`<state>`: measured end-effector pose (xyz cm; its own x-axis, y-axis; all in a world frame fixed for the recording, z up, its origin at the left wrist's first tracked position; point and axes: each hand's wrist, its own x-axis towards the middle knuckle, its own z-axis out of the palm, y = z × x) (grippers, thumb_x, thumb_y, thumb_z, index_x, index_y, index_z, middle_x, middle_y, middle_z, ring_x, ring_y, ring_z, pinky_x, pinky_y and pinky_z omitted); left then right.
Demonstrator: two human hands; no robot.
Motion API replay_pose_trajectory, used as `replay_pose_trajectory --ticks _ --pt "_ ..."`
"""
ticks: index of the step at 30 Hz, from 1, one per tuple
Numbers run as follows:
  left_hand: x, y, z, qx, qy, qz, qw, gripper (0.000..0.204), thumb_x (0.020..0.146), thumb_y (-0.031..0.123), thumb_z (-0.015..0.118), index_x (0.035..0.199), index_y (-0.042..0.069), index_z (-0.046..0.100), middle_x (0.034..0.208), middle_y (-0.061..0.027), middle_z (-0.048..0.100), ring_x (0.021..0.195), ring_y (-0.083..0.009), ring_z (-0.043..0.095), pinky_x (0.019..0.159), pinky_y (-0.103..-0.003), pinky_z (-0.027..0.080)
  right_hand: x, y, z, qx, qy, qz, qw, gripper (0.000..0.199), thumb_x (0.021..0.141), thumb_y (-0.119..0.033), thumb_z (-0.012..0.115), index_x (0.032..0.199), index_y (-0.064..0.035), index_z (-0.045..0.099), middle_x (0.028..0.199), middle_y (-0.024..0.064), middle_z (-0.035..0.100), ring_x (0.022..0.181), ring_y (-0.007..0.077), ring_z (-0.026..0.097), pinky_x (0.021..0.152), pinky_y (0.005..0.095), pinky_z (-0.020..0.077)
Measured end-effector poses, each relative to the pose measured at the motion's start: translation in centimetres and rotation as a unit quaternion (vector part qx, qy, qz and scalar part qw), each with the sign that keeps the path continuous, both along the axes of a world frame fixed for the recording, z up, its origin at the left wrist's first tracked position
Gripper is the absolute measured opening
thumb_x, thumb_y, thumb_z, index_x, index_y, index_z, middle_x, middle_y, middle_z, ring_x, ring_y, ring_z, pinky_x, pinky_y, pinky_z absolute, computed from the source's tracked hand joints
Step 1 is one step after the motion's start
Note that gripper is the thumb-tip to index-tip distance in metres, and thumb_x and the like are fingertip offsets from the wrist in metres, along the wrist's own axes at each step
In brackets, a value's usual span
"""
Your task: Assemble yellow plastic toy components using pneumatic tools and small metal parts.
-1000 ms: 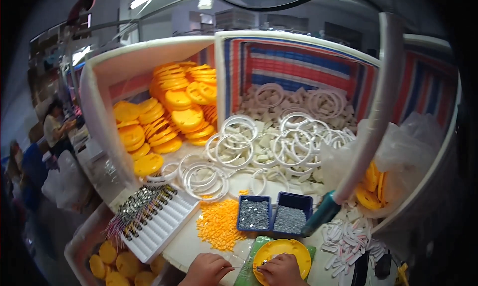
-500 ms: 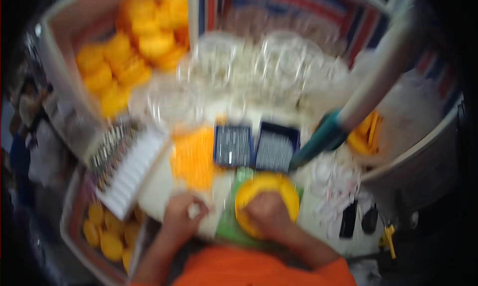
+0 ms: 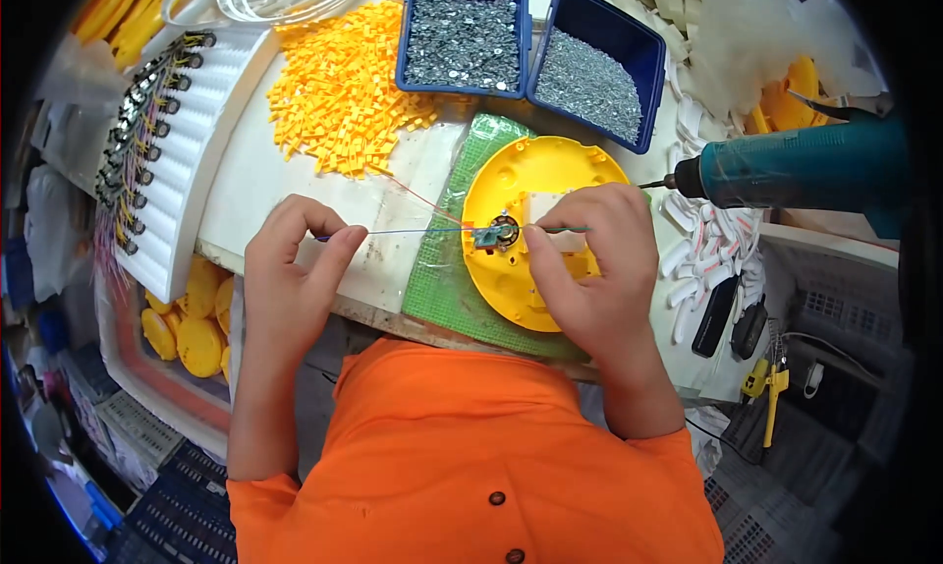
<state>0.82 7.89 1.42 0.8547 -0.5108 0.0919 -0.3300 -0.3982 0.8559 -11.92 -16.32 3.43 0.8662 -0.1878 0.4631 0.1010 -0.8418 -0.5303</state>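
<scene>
My left hand (image 3: 295, 269) pinches the end of a thin blue wire (image 3: 413, 231), which runs taut to a small round electronic part (image 3: 504, 232). This part sits over a round yellow plastic shell (image 3: 511, 302). Closed at thumb and forefinger, my right hand (image 3: 604, 269) holds a dark green wire (image 3: 568, 230) on the part's other side and covers some of the shell. A loose red wire (image 3: 424, 200) trails from the part toward the upper left. Beneath the shell lies a green textured mat (image 3: 454, 279).
Beyond the mat stand two blue bins, one with small metal pieces (image 3: 462, 41), one with screws (image 3: 589, 84). Yellow clips (image 3: 334, 92) are heaped left of them. A white ridged tray (image 3: 211, 122) carries wired parts. A teal power screwdriver (image 3: 786, 166) hangs at right above white pieces (image 3: 688, 240).
My head view has tilted down and sharpened. My left hand now pulls a blue wire, and my right hand has shifted to the shell's right side with a wire between its fingers.
</scene>
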Motion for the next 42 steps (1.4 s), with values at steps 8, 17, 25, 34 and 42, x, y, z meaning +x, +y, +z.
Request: replay_pose_trajectory --ticks 8,17,25,34,42 --pt "-1.7 -5.2 4.0 0.014 -0.216 -0.217 0.952 0.050 0.080 0.006 0.076 0.126 0.006 0.058 0.127 -0.0157 0.062 0.120 -0.0351 0.059 0.106 -0.048 0.043 -1.4 0.3 0.3 0.024 0.012 0.004 1.000 0.016 0.074 -0.004 0.076 0.088 -0.0066 0.067 0.087 0.0091 0.065 0.084 0.0298 0.060 0.079 0.0407 0.0454" --pt "-2.1 -6.9 0.0 0.009 0.007 -0.205 0.979 0.007 0.094 -0.002 0.055 0.099 -0.002 0.059 0.090 -0.0128 0.060 0.080 -0.0225 0.060 0.083 -0.035 0.051 -9.8 -5.2 1.2 0.035 -0.112 -0.206 0.972 0.008 0.082 -0.004 0.073 0.087 -0.0068 0.068 0.090 0.0068 0.066 0.084 0.0225 0.064 0.078 0.0332 0.0490" --pt "-2.1 -8.2 0.1 0.039 -0.277 -0.385 0.879 0.008 0.084 0.002 0.065 0.090 0.004 0.060 0.085 -0.0101 0.059 0.085 -0.0303 0.058 0.105 -0.052 0.038 -34.3 -12.7 -1.0 0.529 -0.340 -0.561 0.539 0.035 0.096 -0.036 0.069 0.122 -0.0151 0.061 0.096 -0.0015 0.061 0.072 0.0103 0.055 0.057 0.0246 0.0424" --pt "-3.1 -7.7 -1.6 0.053 -0.306 -0.433 0.846 0.016 0.075 0.013 0.078 0.083 0.012 0.064 0.084 -0.0044 0.062 0.084 -0.0256 0.061 0.101 -0.050 0.042 -40.4 -17.8 -1.3 0.259 -0.254 -0.640 0.677 0.036 0.097 -0.035 0.068 0.119 -0.0065 0.067 0.095 0.0020 0.068 0.080 0.0112 0.063 0.068 0.0253 0.0518" --pt "-1.9 -8.0 -1.3 0.041 -0.318 -0.382 0.867 0.015 0.077 0.016 0.078 0.087 0.016 0.067 0.085 0.0031 0.064 0.083 -0.0163 0.062 0.099 -0.044 0.042 -34.0 -9.3 3.9 0.048 -0.300 -0.615 0.727 0.029 0.099 -0.016 0.064 0.125 -0.0040 0.061 0.100 0.0092 0.067 0.065 0.0063 0.053 0.058 0.0175 0.0431"
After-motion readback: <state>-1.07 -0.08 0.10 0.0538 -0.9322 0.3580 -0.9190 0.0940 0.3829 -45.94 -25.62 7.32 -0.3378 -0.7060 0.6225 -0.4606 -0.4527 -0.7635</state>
